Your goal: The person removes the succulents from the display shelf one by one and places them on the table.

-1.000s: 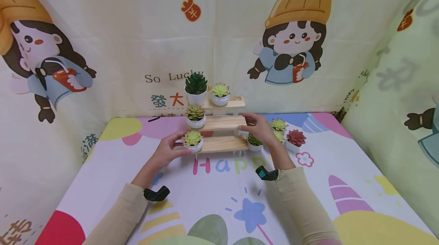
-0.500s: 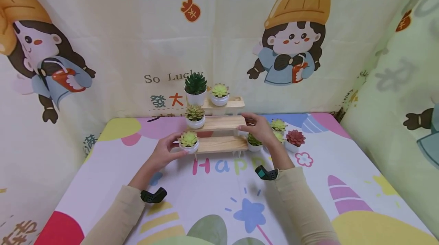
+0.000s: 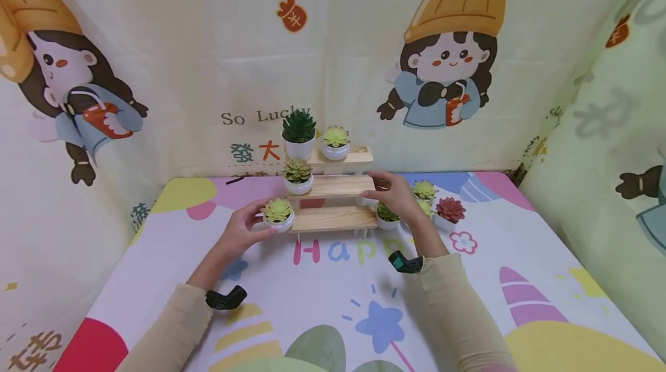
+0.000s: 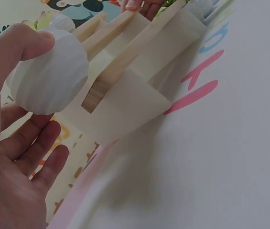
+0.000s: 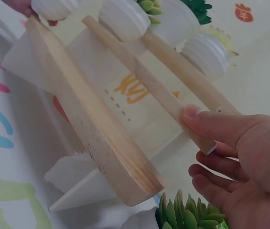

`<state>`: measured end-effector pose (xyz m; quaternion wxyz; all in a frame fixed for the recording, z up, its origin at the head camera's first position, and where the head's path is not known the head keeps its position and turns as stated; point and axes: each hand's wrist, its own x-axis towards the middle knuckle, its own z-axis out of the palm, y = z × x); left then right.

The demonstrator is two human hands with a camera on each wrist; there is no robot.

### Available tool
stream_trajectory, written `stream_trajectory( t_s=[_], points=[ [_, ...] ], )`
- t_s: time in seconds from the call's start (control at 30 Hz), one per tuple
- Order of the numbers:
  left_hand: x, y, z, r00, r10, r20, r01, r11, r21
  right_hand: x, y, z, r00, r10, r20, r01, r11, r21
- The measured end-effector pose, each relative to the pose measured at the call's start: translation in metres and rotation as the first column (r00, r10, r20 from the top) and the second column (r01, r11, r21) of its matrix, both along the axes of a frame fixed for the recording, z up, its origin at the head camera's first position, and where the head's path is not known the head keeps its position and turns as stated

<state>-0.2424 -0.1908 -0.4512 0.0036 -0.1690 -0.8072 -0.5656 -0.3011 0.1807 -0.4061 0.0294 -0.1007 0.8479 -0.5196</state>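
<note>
A light-green succulent in a white ribbed pot [image 3: 278, 221] is pinched by my left hand [image 3: 240, 232] at the left end of the lowest board. In the left wrist view, the thumb lies on the side of the pot [image 4: 53, 76] and the fingers are beneath it. The wooden three-tier plant stand [image 3: 333, 218] stands in front of the hands. My right hand [image 3: 396, 197] grips the right end of its middle board [image 5: 158, 93], thumb on top and fingers below. Another potted succulent [image 3: 298, 178] sits at the left of that middle board.
A dark-green plant [image 3: 299, 129] and a pale succulent [image 3: 335, 143] stand on the top board. Right of the stand are a green succulent [image 3: 387, 216], a red one [image 3: 450, 213] and others partly behind the right wrist. A printed cloth wall [image 3: 338, 83] rises behind the table.
My left hand has moved left with the succulent pot, from on the lowest board to its left end, now overhanging it. The right hand stays on the middle board.
</note>
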Motion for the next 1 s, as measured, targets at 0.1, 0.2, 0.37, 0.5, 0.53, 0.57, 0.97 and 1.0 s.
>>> stream_trajectory(
  t_s=[0.1, 0.2, 0.37, 0.5, 0.53, 0.57, 0.97, 1.0],
  points=[
    [0.000, -0.002, -0.001, 1.000, 0.005, -0.006, -0.005, 1.000, -0.004, 0.000, 0.001, 0.000, 1.000, 0.003, -0.002, -0.003, 1.000, -0.008],
    [0.000, -0.004, -0.001, 1.000, 0.011, -0.018, -0.011, 1.000, -0.008, 0.001, 0.001, 0.001, 1.000, 0.004, 0.004, -0.004, 1.000, -0.011],
    [0.000, -0.008, -0.003, 1.000, 0.016, -0.024, -0.017, 1.000, -0.025, 0.000, 0.000, 0.002, 1.000, 0.001, 0.019, -0.001, 1.000, 0.004],
    [-0.001, -0.012, -0.005, 0.999, 0.030, -0.011, -0.030, 0.998, -0.050, 0.000, 0.000, 0.005, 0.999, 0.001, 0.036, -0.001, 1.000, 0.004],
    [-0.002, -0.013, -0.005, 0.999, 0.031, -0.009, -0.031, 0.998, -0.055, 0.000, -0.001, 0.006, 0.999, 0.001, 0.040, -0.001, 1.000, -0.001],
    [-0.002, -0.014, -0.006, 1.000, 0.030, -0.009, -0.030, 0.998, -0.058, 0.000, -0.001, 0.006, 0.999, 0.005, 0.042, -0.005, 1.000, -0.005],
    [-0.006, -0.023, -0.014, 1.000, 0.010, -0.013, -0.011, 0.996, -0.088, 0.000, 0.004, 0.006, 0.998, 0.060, -0.017, -0.061, 0.995, -0.075],
    [-0.006, -0.024, -0.015, 1.000, 0.011, -0.016, -0.012, 0.995, -0.098, 0.000, 0.004, 0.006, 0.998, 0.060, -0.021, -0.062, 0.996, -0.072]
  ],
)
